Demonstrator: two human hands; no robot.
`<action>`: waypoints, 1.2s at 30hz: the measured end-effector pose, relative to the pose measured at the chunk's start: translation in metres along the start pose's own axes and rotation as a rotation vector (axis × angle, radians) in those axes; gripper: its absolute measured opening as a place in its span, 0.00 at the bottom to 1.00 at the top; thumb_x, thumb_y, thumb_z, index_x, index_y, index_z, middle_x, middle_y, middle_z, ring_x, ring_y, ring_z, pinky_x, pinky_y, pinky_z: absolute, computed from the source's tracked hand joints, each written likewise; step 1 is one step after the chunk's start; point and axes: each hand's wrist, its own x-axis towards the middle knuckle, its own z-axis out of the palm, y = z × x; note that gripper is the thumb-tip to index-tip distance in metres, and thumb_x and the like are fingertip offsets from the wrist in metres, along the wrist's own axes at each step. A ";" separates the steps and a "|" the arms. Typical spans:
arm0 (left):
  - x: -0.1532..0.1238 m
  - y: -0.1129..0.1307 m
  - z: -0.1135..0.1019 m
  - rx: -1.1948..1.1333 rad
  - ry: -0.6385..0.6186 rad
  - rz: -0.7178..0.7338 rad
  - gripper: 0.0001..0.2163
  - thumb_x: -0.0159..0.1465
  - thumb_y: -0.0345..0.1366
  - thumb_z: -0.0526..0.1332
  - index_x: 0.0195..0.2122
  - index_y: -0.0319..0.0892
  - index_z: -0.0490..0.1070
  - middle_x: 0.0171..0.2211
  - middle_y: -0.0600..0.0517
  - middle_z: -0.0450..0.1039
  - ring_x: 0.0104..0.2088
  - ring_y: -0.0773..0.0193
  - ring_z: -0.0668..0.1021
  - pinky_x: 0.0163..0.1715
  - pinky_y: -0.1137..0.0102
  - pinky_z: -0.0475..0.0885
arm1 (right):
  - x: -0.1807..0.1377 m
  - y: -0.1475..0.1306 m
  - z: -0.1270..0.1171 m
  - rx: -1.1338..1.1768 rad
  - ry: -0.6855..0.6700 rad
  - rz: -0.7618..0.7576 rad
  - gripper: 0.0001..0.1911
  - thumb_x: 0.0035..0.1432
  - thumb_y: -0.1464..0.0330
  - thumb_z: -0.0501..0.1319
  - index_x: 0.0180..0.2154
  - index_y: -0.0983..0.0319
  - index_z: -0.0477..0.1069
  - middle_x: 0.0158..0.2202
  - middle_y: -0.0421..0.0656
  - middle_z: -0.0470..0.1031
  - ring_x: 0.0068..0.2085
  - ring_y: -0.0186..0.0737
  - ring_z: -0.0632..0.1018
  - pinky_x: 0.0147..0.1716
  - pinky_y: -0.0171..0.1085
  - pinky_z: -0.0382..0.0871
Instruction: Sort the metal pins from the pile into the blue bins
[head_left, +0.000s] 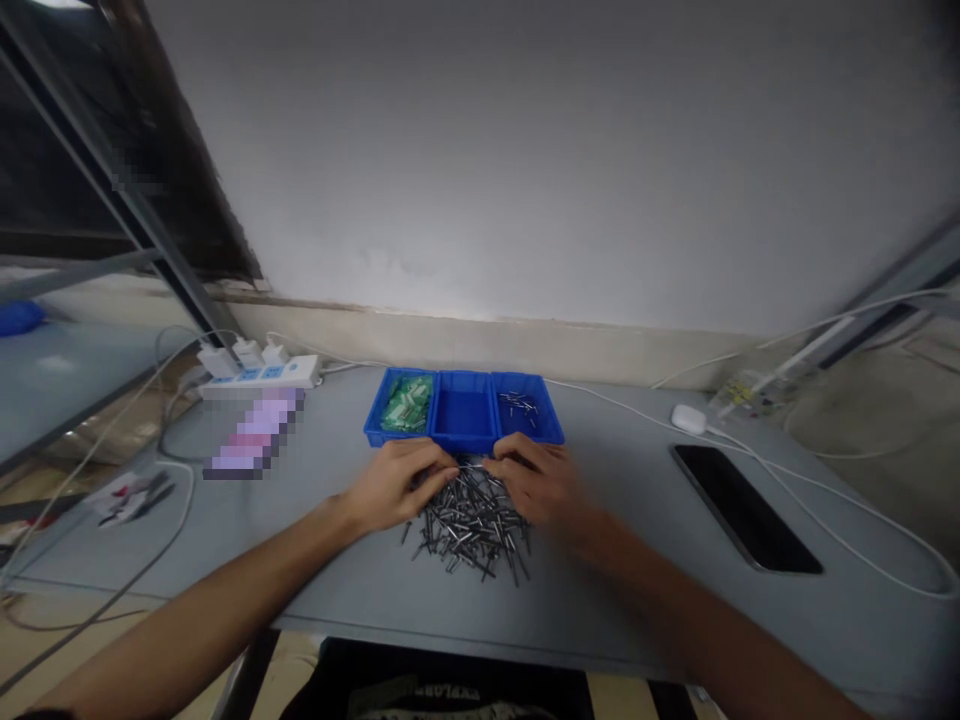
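A loose pile of thin metal rods [472,525] lies on the grey table in front of me. Over its far edge, my left hand [401,483] and my right hand [536,480] face each other with thumbs and forefingers pinched. A slim metal rod [471,464] spans the gap between the fingertips, seemingly gripped at both ends. Just beyond the hands stands a blue tray [463,445] with three compartments. Small green circuit boards [407,404] fill the left compartment, and several metal rods [519,404] lie in the right one.
At the left are a white power strip [262,376] with plugs and a phone [255,435] with a lit, blurred screen. A dark phone [746,508] lies at the right, near a white charger [688,419]. White cables cross both sides. A wall rises behind.
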 end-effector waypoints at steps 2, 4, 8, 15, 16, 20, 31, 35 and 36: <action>0.000 0.000 0.000 0.005 -0.005 0.002 0.07 0.73 0.34 0.58 0.39 0.41 0.74 0.29 0.53 0.74 0.29 0.67 0.75 0.31 0.72 0.68 | 0.001 -0.003 0.001 0.025 -0.003 0.003 0.15 0.74 0.75 0.52 0.36 0.62 0.74 0.35 0.41 0.75 0.31 0.31 0.74 0.33 0.33 0.66; -0.001 0.000 0.000 0.005 -0.014 0.009 0.06 0.73 0.33 0.58 0.40 0.40 0.74 0.30 0.52 0.75 0.30 0.67 0.75 0.32 0.72 0.69 | 0.001 -0.008 0.003 0.054 -0.019 0.026 0.15 0.75 0.73 0.52 0.37 0.62 0.73 0.35 0.41 0.76 0.33 0.31 0.75 0.35 0.34 0.66; 0.000 0.001 0.000 -0.008 -0.054 0.073 0.07 0.73 0.32 0.58 0.41 0.40 0.75 0.33 0.49 0.78 0.34 0.64 0.77 0.36 0.70 0.71 | 0.002 -0.017 0.008 0.099 -0.107 0.055 0.14 0.75 0.69 0.54 0.35 0.61 0.72 0.33 0.40 0.75 0.33 0.33 0.75 0.35 0.35 0.64; 0.002 0.004 0.000 0.013 -0.016 0.143 0.07 0.73 0.32 0.58 0.41 0.39 0.76 0.32 0.49 0.79 0.33 0.64 0.78 0.35 0.70 0.72 | 0.003 -0.014 0.011 0.073 -0.112 0.028 0.17 0.76 0.68 0.53 0.33 0.61 0.73 0.31 0.40 0.75 0.30 0.33 0.74 0.32 0.36 0.64; 0.002 0.004 0.000 0.012 -0.003 0.136 0.07 0.73 0.32 0.58 0.41 0.40 0.76 0.32 0.49 0.79 0.33 0.64 0.78 0.35 0.70 0.72 | 0.003 -0.012 0.010 0.071 -0.089 0.011 0.15 0.75 0.69 0.54 0.35 0.61 0.74 0.33 0.40 0.77 0.31 0.33 0.76 0.33 0.35 0.65; 0.000 0.002 -0.001 0.011 0.062 0.088 0.07 0.73 0.34 0.59 0.39 0.40 0.76 0.29 0.50 0.77 0.31 0.65 0.76 0.33 0.70 0.71 | 0.004 0.001 0.000 0.022 0.070 -0.100 0.08 0.71 0.73 0.59 0.41 0.60 0.76 0.39 0.42 0.81 0.35 0.34 0.80 0.40 0.35 0.71; -0.006 -0.009 0.001 0.032 0.122 0.007 0.09 0.73 0.37 0.59 0.41 0.40 0.77 0.19 0.58 0.67 0.20 0.72 0.69 0.24 0.75 0.64 | -0.001 0.043 -0.015 -0.141 0.137 0.332 0.13 0.73 0.61 0.58 0.49 0.61 0.78 0.38 0.45 0.84 0.31 0.38 0.81 0.33 0.35 0.70; -0.006 -0.011 0.003 0.057 0.013 -0.048 0.10 0.73 0.38 0.59 0.41 0.41 0.78 0.17 0.60 0.64 0.18 0.72 0.67 0.22 0.75 0.62 | -0.007 0.032 -0.004 0.063 -0.254 0.110 0.10 0.71 0.66 0.60 0.39 0.59 0.80 0.32 0.40 0.83 0.30 0.35 0.81 0.32 0.32 0.66; -0.006 -0.012 0.003 0.062 -0.028 -0.057 0.09 0.73 0.38 0.59 0.41 0.41 0.78 0.17 0.60 0.64 0.18 0.71 0.68 0.22 0.75 0.62 | -0.007 0.027 -0.002 0.111 -0.359 0.088 0.08 0.70 0.68 0.61 0.38 0.58 0.80 0.31 0.39 0.83 0.29 0.34 0.81 0.31 0.32 0.66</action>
